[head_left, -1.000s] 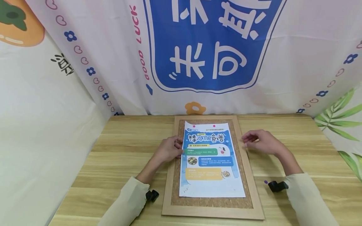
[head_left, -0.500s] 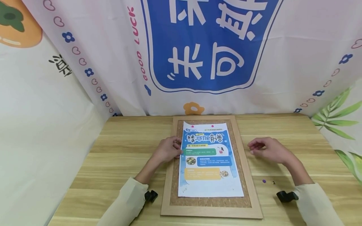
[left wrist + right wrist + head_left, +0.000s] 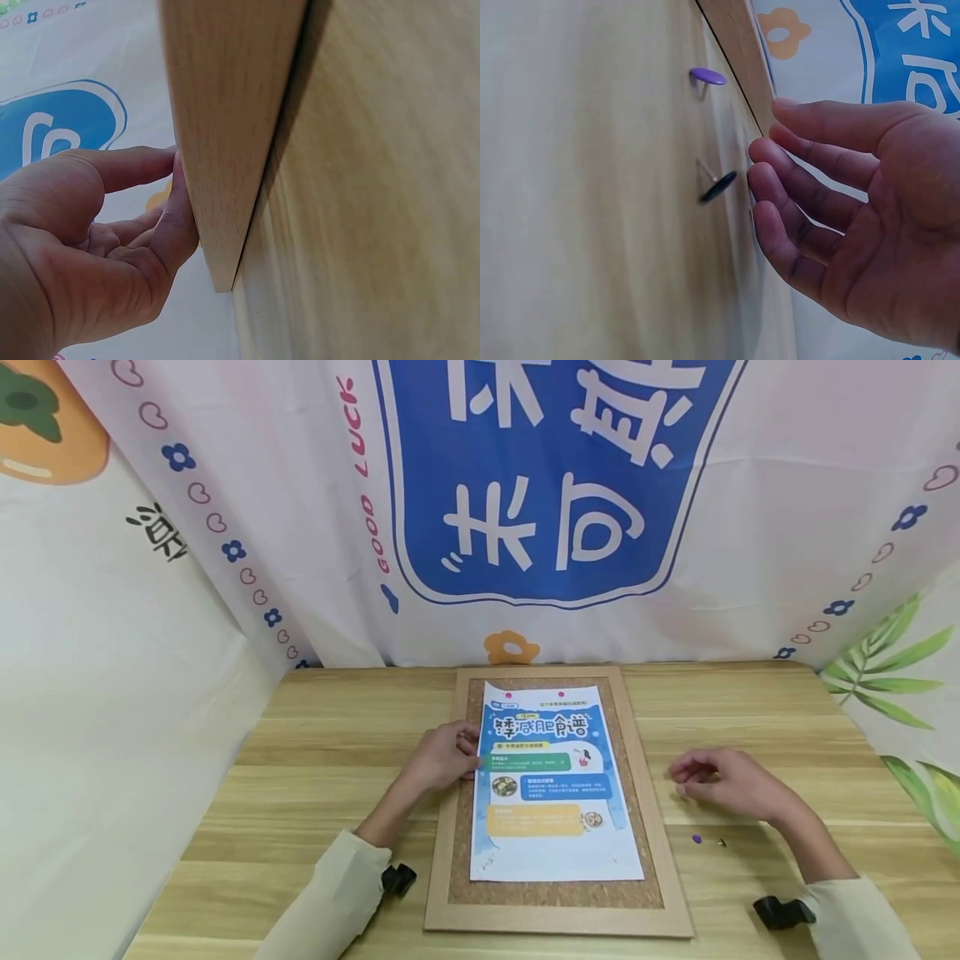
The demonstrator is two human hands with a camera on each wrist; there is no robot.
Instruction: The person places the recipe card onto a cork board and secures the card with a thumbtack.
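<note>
A printed poster (image 3: 555, 858) lies on a wood-framed corkboard (image 3: 562, 894). Two pink thumbtacks (image 3: 508, 695) sit along its top edge. My left hand (image 3: 442, 756) reaches over the frame and pinches the poster's left edge between thumb and forefinger; in the left wrist view the frame hides the contact. To the right of the board, my right hand (image 3: 731, 783) hovers over the table, fingers loosely bent and holding nothing. Near it on the tabletop are a purple thumbtack (image 3: 708, 76) and a black thumbtack (image 3: 718, 187), the black one with its pin showing.
The board rests on a wood-grain table (image 3: 322, 735), its top end near the table's back edge. Behind stands a printed cloth backdrop (image 3: 330, 527). Black wrist cameras (image 3: 783, 912) are strapped at both sleeves.
My right hand has drawn away from the board's right side, moving right and toward me. The black thumbtack has come into sight beside the purple one. My left hand stays put.
</note>
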